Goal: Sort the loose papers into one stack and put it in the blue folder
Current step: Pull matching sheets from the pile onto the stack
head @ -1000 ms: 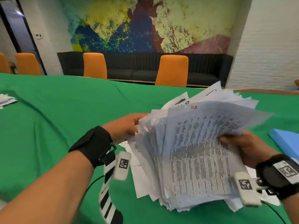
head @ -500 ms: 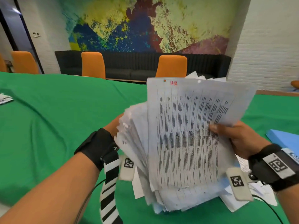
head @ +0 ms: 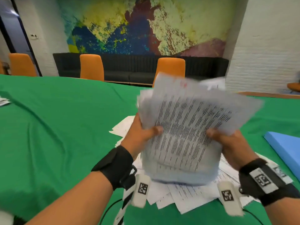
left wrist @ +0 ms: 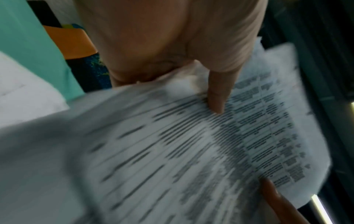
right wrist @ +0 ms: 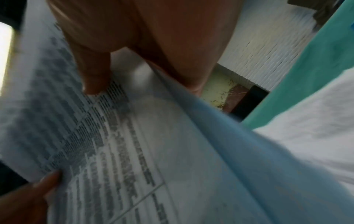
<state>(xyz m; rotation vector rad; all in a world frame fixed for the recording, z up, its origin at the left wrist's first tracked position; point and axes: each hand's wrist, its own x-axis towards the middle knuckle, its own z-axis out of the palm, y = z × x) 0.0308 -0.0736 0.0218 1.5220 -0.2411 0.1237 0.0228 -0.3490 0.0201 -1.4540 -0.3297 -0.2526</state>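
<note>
Two hands: both clamped on one thick stack of papers [head: 186, 130], held up over the green table [head: 56, 127].
Left hand [head: 139, 135]: grips the stack's left edge, thumb across the printed top sheet, fingers hidden behind.
Right hand [head: 230, 143]: grips the right edge, thumb on the front of the top sheet, fingers behind.
Stack: tilted up toward the head camera, sheets uneven and fanned at the far corners; the top sheet shows columns of dark print and a red mark near its top; blurred.
Loose sheets [head: 186, 195]: scattered on the cloth under and around the stack, some more beyond the left hand.
Blue folder [head: 285, 148]: lies flat on the table at the right, apart from the stack.
More papers [head: 3, 101]: small pile at the far left edge.
Background: orange chairs [head: 91, 67], dark sofa, painted wall.
</note>
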